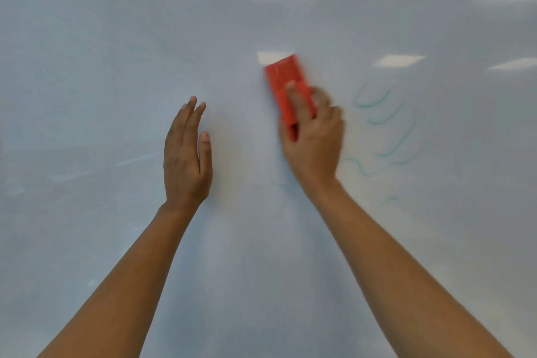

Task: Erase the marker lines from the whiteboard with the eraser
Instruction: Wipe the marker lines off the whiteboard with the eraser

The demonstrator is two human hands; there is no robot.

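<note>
A red rectangular block eraser (286,87) is pressed against the glossy white whiteboard (116,67) near the middle of the view, gripped at its lower end by the right hand (312,136), whose fingers (293,96) are wrapped over it; the hand is blurred. Wavy teal marker lines (386,125) are seen just to the right of that hand, with fainter traces below it. The left hand (186,154) is held flat beside the eraser, its fingers extended together and holding nothing.

Two bare forearms, no sleeves visible, left hand (186,160) and right hand (315,142) ungloved, short trimmed fingernails
</note>
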